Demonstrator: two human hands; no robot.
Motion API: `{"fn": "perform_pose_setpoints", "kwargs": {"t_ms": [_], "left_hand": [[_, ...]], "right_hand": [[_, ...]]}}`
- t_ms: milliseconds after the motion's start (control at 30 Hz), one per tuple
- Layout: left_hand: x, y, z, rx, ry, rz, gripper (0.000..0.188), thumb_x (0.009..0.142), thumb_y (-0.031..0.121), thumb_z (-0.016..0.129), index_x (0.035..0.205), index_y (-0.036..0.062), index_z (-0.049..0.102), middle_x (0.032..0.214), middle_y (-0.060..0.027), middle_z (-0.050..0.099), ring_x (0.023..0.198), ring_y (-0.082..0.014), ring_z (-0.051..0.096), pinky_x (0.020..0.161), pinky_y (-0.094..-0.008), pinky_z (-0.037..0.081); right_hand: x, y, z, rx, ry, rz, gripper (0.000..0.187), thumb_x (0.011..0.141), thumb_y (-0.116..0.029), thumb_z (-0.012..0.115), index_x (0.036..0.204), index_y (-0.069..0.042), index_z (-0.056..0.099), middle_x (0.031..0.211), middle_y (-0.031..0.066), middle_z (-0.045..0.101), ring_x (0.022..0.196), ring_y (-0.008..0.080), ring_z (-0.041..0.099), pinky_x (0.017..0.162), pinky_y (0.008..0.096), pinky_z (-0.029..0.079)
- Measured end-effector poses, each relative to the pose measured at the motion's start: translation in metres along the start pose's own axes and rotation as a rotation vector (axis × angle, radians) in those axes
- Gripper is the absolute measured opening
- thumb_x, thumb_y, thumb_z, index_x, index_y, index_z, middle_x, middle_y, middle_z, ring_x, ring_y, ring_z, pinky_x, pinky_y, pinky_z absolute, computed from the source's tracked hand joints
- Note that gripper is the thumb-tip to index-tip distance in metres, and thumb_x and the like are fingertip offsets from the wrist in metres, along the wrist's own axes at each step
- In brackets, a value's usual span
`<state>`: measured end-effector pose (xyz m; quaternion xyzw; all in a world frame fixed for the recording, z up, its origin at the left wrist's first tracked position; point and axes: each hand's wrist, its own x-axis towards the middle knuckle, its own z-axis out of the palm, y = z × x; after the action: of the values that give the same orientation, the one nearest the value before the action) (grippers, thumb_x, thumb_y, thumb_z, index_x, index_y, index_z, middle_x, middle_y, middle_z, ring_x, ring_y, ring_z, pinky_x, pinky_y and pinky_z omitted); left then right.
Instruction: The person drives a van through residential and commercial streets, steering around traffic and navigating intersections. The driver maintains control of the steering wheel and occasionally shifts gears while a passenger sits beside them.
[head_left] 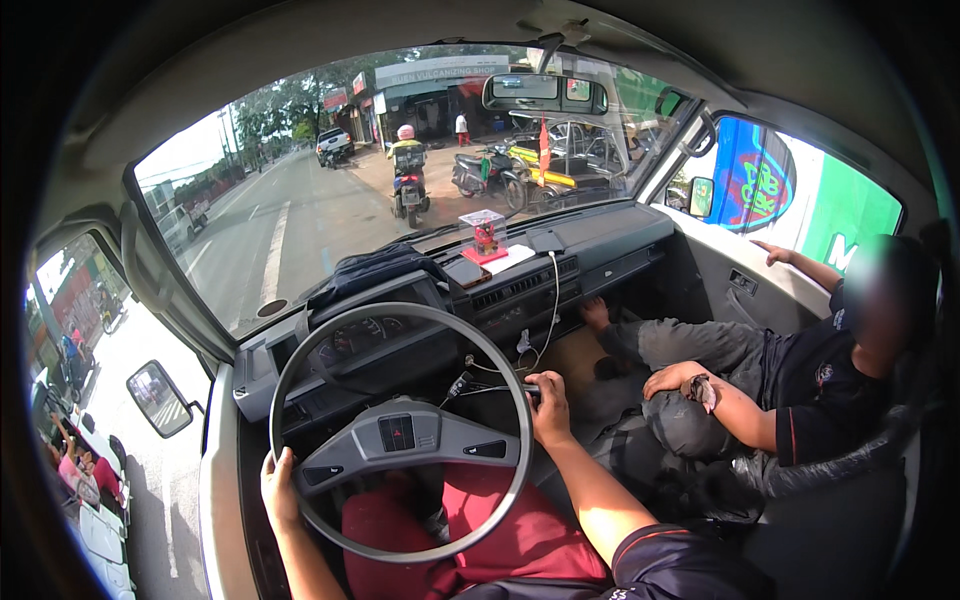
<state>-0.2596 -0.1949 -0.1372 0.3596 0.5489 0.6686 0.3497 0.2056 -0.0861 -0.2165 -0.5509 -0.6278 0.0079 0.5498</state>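
A large grey steering wheel (462, 318) with a wide centre hub stands in front of me. My left hand (280, 487) is closed around the lower left of its rim. Just outside the right side of the rim, my right hand (547, 408) grips the dark end of a column gear lever (490, 388); the fingers partly hide that end. Behind the wheel, the instrument cluster (365, 335) shows through the upper opening. My legs in dark red trousers (500, 520) are below the wheel.
A passenger (800, 370) sits at right, one hand on the knee, the other at the window. On the dashboard lie a dark bag (385, 268), a clear box with a red figure (484, 238) and a phone (467, 272). Ahead are a motorcycle rider (408, 170) and a pickup (334, 147).
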Motion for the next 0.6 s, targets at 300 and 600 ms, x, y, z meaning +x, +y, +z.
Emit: {"fn": "perform_pose_setpoints", "kwargs": {"t_ms": [300, 600], "left_hand": [[-0.011, 0.005, 0.002, 0.142, 0.040, 0.065, 0.036, 0.095, 0.038, 0.074, 0.104, 0.0041, 0.067, 0.090, 0.0012, 0.058, 0.085, -0.0098, 0.051, 0.080, -0.0264, 0.040], [0.005, -0.008, -0.006, 0.059, -0.009, 0.073, 0.027, 0.093, 0.026, 0.077, 0.094, -0.0003, 0.071, 0.126, -0.0104, 0.063, 0.097, -0.0123, 0.057, 0.086, -0.0275, 0.042]], "right_hand": [[0.000, -0.004, -0.001, 0.003, -0.004, 0.010, 0.032, 0.085, -0.005, 0.071, 0.116, -0.009, 0.064, 0.120, 0.0146, 0.056, 0.100, 0.0356, 0.066, 0.083, 0.0430, 0.057], [0.001, -0.002, 0.001, -0.045, -0.011, -0.021, 0.030, 0.087, -0.006, 0.071, 0.116, -0.010, 0.063, 0.121, 0.0144, 0.055, 0.099, 0.0345, 0.066, 0.082, 0.0416, 0.057]]}}
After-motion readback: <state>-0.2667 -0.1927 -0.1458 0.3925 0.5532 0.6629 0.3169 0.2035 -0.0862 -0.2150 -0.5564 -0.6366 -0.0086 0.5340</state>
